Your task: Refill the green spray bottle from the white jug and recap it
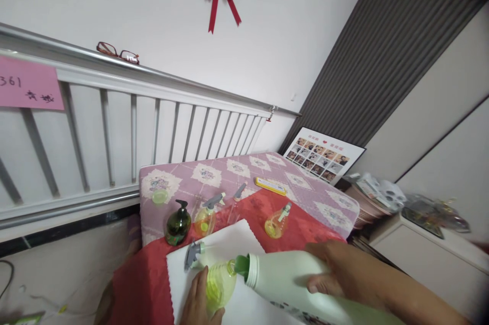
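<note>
My left hand is wrapped round a clear yellow-green bottle with an uncovered neck, leaning to the right. My right hand grips a big pale green jug, tipped almost level. Its green spout meets the bottle's mouth; whether liquid is flowing I cannot tell. A grey trigger spray head lies on the white sheet beside my left hand. Behind it stand a dark green pump bottle, a yellowish spray bottle, a clear spray bottle and another yellowish spray bottle.
A red cloth and a purple patterned cloth cover the table. On it lie a green lid-like disc and a yellow-edged box. A white radiator runs behind, with glasses on top. A photo board leans at the back.
</note>
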{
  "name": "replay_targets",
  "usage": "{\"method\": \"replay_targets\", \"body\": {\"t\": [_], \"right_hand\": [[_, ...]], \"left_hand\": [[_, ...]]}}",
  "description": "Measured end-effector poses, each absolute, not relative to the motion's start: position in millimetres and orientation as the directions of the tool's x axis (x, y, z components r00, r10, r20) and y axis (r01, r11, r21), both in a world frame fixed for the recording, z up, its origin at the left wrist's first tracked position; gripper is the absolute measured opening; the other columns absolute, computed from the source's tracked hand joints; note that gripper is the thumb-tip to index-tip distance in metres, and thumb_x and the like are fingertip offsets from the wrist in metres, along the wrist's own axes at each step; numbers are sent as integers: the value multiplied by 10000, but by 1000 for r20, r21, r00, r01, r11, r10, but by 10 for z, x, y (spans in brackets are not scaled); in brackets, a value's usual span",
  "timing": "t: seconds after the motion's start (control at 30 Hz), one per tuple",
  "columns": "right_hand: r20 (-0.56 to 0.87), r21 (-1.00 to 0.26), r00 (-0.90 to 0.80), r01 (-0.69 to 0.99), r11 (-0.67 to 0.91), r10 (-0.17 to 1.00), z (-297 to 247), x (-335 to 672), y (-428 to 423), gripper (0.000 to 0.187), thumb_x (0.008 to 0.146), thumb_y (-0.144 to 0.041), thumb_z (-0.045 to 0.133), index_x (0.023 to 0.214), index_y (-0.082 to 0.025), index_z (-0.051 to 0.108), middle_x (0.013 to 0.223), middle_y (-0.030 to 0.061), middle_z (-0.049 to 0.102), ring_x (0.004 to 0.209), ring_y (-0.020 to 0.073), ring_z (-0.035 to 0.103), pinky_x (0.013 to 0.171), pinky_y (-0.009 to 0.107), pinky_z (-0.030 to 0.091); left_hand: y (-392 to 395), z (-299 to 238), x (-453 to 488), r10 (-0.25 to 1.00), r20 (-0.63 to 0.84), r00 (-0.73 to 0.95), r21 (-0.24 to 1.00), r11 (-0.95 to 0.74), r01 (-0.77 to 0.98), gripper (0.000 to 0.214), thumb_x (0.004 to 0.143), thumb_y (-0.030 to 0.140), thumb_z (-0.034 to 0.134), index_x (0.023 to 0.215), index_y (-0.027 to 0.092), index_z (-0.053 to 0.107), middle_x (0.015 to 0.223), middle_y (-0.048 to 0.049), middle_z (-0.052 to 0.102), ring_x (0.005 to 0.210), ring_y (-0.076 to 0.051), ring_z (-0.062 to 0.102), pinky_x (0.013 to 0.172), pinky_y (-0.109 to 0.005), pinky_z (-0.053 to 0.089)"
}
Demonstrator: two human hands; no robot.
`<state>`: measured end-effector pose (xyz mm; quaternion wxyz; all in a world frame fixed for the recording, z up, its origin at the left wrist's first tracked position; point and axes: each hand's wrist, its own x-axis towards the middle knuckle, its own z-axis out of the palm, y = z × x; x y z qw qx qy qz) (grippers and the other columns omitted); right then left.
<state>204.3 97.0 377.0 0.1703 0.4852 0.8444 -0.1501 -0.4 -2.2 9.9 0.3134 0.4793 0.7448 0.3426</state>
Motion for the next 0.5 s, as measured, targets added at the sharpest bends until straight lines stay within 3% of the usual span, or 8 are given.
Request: {"method": "replay_targets", "body": {"t": [0.2,0.5], "right_hand": [[-429,-103,-504,851,514,749,3743,2076,982,309,790,-486,660,929,-214,706,988,96,761,876,291,698,680,316,448],[-443,-110,-479,868,484,758,3786,2058,961,293,774,-461,680,918,-208,704,990,88,759,878,277,698,677,301,440]], "left_hand": [[-22,97,0,921,-151,-358,798,327,506,947,655,237,605,1531,98,275,1637,-135,372,1514,-239,357,1246,-285,315],[-25,123,-12,926,-150,-345,810,316,494,952,671,227,610,1531,47,245,1637,-184,356,1516,-257,356,1260,-310,305]]}}
